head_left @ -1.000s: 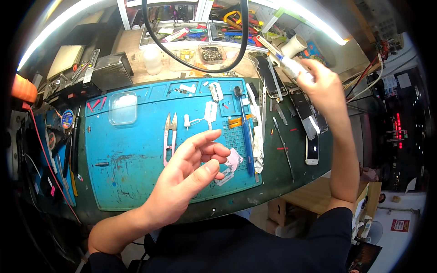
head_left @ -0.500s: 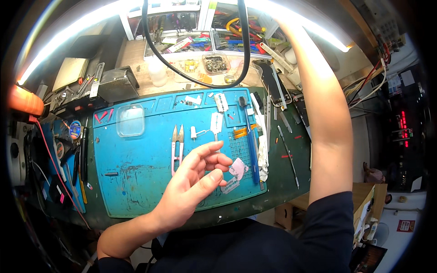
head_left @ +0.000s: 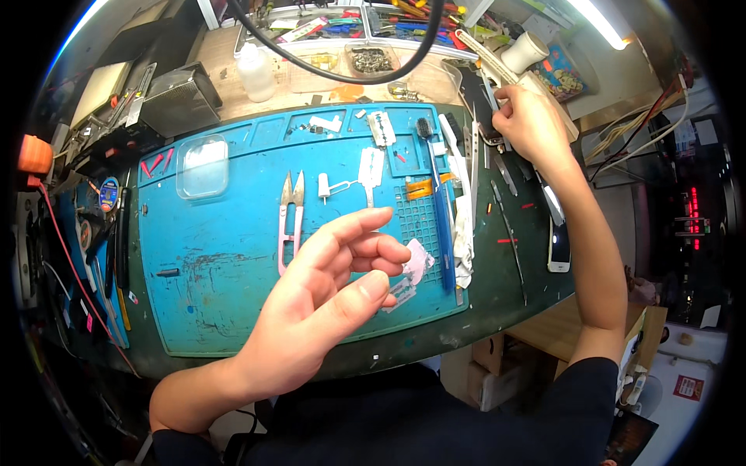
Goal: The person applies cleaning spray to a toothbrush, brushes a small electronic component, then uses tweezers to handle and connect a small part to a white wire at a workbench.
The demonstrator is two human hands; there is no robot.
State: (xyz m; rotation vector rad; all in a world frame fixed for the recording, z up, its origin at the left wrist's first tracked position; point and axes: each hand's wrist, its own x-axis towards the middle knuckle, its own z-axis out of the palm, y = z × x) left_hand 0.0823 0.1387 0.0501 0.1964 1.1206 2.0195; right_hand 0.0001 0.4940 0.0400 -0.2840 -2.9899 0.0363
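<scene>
My left hand [head_left: 326, 287] hovers over the blue work mat [head_left: 225, 287], fingers loosely curled and thumb apart, holding nothing. Pink-handled snips [head_left: 291, 200] lie just beyond it. A crumpled pink scrap [head_left: 420, 260] and a razor blade [head_left: 402, 294] rest beside its fingertips, partly covered. Farther up the mat are another flat blade [head_left: 371, 166] and a white-ended pin tool [head_left: 324, 186]. At the back right, my right hand [head_left: 535, 128] is bent with its fingers closed together, over a dark phone-shaped panel [head_left: 475, 101] and metal strips. Whatever is between its fingertips is hidden.
A blue brush [head_left: 440, 217] lies along the mat's right side. Right of it are a thin metal pick [head_left: 508, 233] and a phone [head_left: 559, 250]. A clear tray [head_left: 203, 167] sits at left. A black cable [head_left: 334, 74] hangs across the back, before tool bins.
My right hand has come down from beyond the upper edge, near the lamp, to the table's back right. The view has shifted; my left hand keeps its loose curl above the mat.
</scene>
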